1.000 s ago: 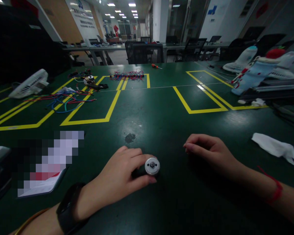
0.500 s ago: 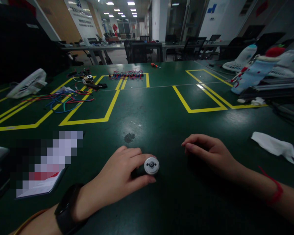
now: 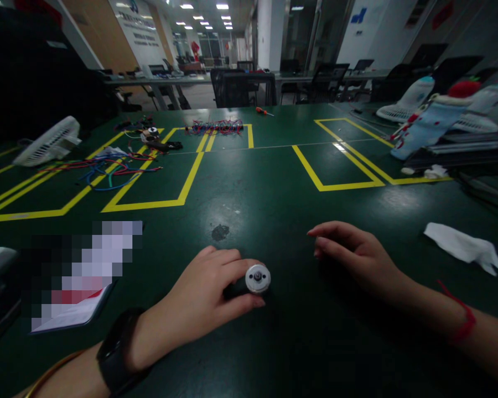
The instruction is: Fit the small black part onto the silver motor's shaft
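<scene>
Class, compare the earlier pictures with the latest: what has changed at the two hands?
The right hand has opened a little, its index finger moving away from the thumb. Nothing was taken or let go. The left hand stays around the metal cylinder; the white tissue lies where it was.

Near side of table [image 3: 253, 177]: cylinder [image 3: 258, 278] in left hand [image 3: 216, 283] | right hand [image 3: 357, 250] to its right | tissue [image 3: 465, 247] farther right | far left: fan [image 3: 52, 142] | far edge: screwdriver [image 3: 262, 111] | behind: chair [image 3: 244, 89]
</scene>
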Available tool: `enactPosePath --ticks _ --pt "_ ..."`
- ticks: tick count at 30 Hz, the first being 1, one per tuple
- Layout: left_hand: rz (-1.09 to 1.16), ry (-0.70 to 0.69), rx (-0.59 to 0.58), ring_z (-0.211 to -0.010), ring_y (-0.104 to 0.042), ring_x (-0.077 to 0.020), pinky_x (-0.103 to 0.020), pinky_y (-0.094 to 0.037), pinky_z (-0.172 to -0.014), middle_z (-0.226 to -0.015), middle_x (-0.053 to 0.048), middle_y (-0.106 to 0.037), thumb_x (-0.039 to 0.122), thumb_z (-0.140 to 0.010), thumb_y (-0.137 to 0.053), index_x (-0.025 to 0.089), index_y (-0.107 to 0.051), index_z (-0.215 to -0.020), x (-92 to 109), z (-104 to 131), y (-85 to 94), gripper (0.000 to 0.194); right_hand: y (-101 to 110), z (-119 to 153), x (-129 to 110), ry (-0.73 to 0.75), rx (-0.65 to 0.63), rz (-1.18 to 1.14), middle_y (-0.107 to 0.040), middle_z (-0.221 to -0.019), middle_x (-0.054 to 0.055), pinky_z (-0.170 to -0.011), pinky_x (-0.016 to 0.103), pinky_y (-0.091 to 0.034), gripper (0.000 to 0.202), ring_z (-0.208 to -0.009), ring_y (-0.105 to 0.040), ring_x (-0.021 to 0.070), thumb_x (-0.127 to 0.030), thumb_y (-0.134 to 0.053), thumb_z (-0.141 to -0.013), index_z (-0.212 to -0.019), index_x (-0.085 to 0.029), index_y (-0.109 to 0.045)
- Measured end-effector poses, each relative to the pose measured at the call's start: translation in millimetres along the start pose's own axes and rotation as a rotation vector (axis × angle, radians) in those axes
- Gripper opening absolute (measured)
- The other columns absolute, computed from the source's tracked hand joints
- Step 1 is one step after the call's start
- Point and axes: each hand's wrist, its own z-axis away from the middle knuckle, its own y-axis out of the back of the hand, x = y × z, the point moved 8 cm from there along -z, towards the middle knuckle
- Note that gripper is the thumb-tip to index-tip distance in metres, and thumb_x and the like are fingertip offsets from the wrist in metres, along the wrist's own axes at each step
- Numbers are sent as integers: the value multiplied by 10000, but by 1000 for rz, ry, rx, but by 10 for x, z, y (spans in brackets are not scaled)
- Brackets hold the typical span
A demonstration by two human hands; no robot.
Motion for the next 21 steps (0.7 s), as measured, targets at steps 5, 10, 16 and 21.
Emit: enactPosePath --ticks 5,10,16,21 --pt "2 2 -9 -868 -587 -191 -312 -331 -716 -966 10 -633 518 -901 -608 302 -572 -1218 -7 -5 -13 385 -6 2 7 -15 -7 -11 -664 -839 19 -638 276 -514 251 -752 -644 156 -401 -626 -889 -1074 -233 -641" --pt "-8 -1 -11 -873 -582 -201 -323 -327 -726 -977 0 -633 507 -907 -607 305 -560 -1221 3 3 -14 376 -14 11 -29 4 -14 -4 -663 -847 16 -652 279 -510 239 -754 -639 152 -396 -623 -892 -1065 -232 -644" --pt "-2 -7 -16 -879 -581 -202 -322 -321 -722 -987 1 -631 518 -914 -591 304 -554 -1219 -2 -1 -24 375 -33 8 12 7 -34 -11 -655 -848 3 -630 250 -492 208 -754 -627 132 -372 -614 -910 -1076 -250 -642" --pt "0 0 -15 -889 -584 -198 -323 -314 -728 -988 14 -629 522 -908 -601 317 -549 -1217 -23 -2 -31 374 -31 8 37 26 -45 -26 -657 -856 -9 -649 225 -487 185 -764 -624 111 -351 -619 -913 -1076 -269 -647"
